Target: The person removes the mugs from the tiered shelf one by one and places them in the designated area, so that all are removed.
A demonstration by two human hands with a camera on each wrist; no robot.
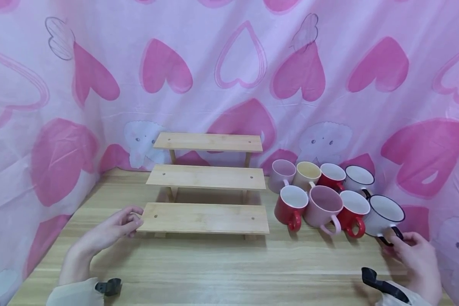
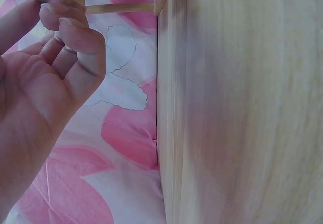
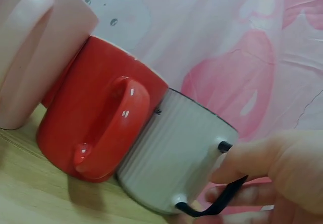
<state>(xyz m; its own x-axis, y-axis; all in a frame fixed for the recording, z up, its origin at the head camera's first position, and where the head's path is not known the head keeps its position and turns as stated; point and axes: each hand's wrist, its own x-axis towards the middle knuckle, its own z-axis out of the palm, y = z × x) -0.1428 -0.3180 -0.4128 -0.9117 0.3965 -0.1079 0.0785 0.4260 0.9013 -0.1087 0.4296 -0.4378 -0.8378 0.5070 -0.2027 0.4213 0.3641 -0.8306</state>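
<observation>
At the right, my right hand [image 1: 415, 250] grips the black handle of a white mug [image 1: 382, 214] with a black rim. In the right wrist view, this mug [image 3: 174, 153] has ribbed sides and stands on the table, with thumb and fingers around its handle. Beside it is a red mug [image 3: 96, 108]. My left hand [image 1: 116, 227] holds the left end of the lowest board of a three-step wooden shelf [image 1: 204, 218]. In the left wrist view, its curled fingers [image 2: 81, 37] meet the board's end.
Two rows of mugs stand right of the shelf: a front red mug [image 1: 290, 206], a large pink mug [image 1: 323, 208], a yellow mug [image 1: 306, 174], a lilac mug [image 1: 281, 174] and another black-rimmed white mug [image 1: 357, 178] among them. A heart-patterned curtain [image 1: 199, 106] surrounds the wooden table [image 1: 214, 272].
</observation>
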